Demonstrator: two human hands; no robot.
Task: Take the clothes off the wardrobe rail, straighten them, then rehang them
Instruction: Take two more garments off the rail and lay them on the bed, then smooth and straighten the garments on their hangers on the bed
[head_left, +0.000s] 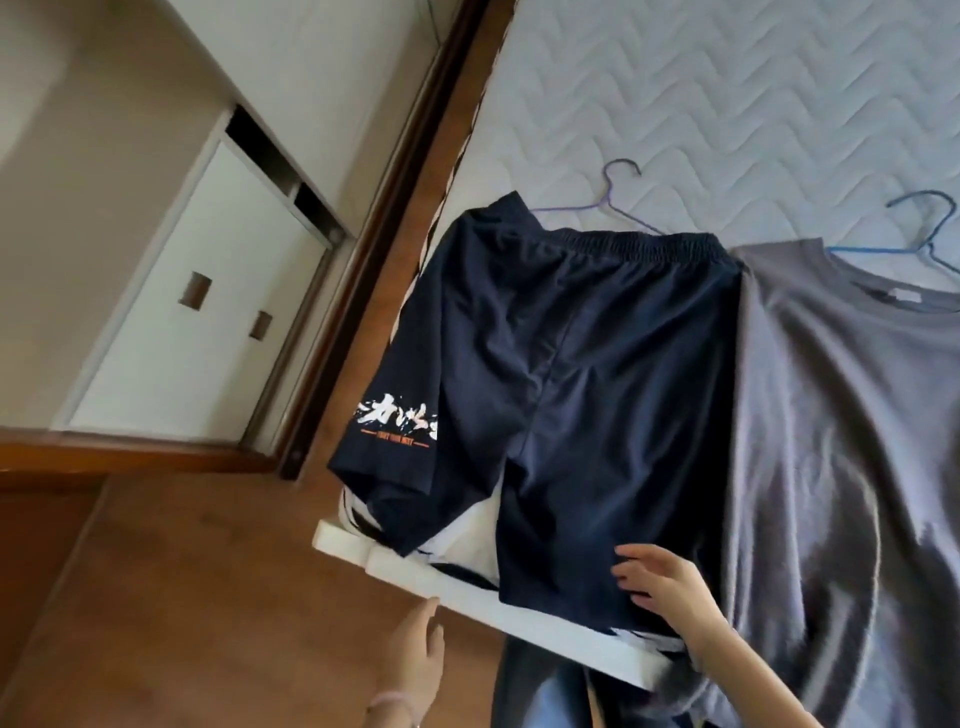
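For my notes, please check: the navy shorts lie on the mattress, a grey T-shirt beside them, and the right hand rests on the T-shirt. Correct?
Not quite. In the head view the right hand rests on the navy shorts, near a leg hem, not on the grey T-shirt. The rest is right.

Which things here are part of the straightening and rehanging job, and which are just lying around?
Job: navy shorts, touched by the right hand; grey T-shirt; purple hanger; blue hanger.
Just there: mattress; wooden floor.
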